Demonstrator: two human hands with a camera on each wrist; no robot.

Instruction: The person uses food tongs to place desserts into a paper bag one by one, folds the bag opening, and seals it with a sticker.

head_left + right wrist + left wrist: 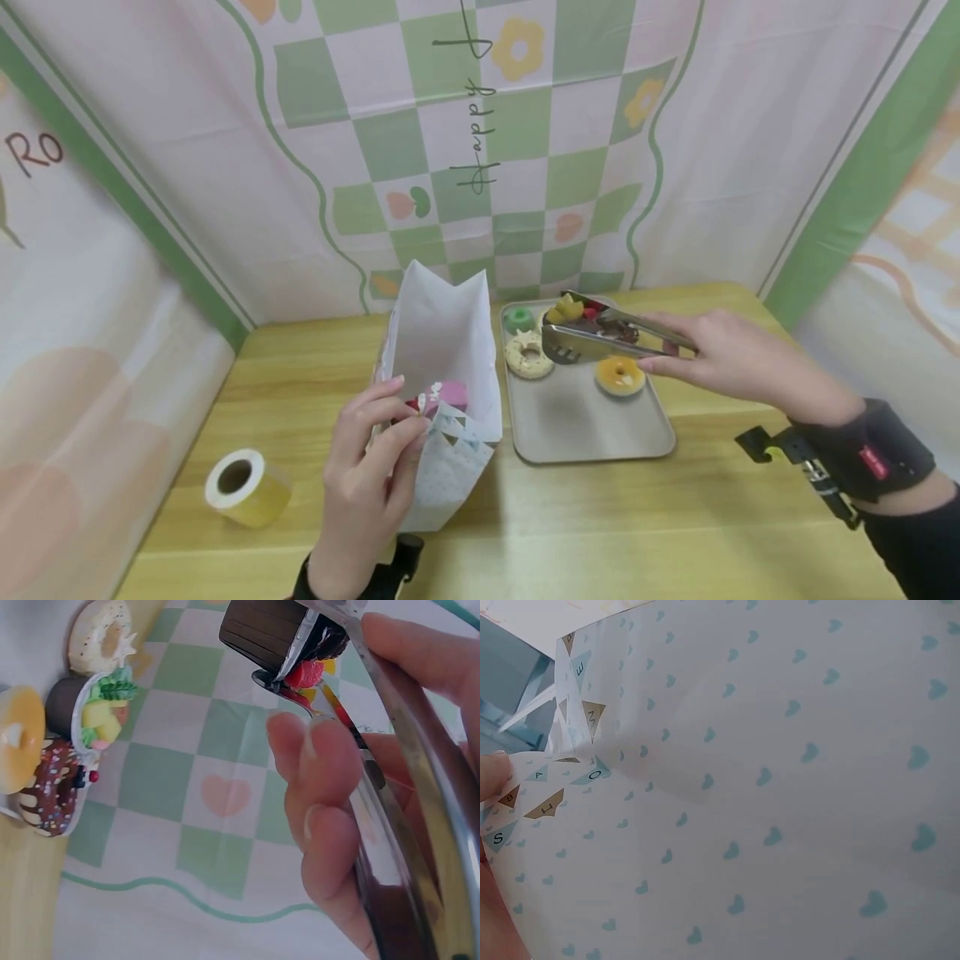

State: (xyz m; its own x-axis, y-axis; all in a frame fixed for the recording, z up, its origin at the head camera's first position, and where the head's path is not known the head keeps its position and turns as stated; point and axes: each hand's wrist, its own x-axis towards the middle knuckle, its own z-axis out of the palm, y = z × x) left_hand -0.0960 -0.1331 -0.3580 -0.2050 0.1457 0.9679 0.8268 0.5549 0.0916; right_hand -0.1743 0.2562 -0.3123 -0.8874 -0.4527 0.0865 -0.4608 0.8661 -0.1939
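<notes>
A white paper bag point(450, 492) with small blue hearts stands upright, its mouth wide. My left hand point(375, 458) pinches its near rim with thumb and fingers; the heart-printed wall point(727, 802) fills the left wrist view. Inside the bag, near the rim, a pink item with white decoration point(447, 395) shows. My right hand point(735, 362) grips metal tongs point(648, 323) over the tray. Between the tong tips is a dark brown cupcake point(262, 634) topped with red and yellow fruit pieces, tilted on its side in the right wrist view.
Below the tongs lies a beige tray point(577, 437) with a cream doughnut point(529, 356), a yellow-glazed doughnut point(621, 378), a green ring-shaped piece point(519, 320), a chocolate doughnut point(52, 784) and another fruit-topped cup point(64, 709). A yellow-white label roll point(258, 498) stands left of the bag. Printed curtains hang behind the table.
</notes>
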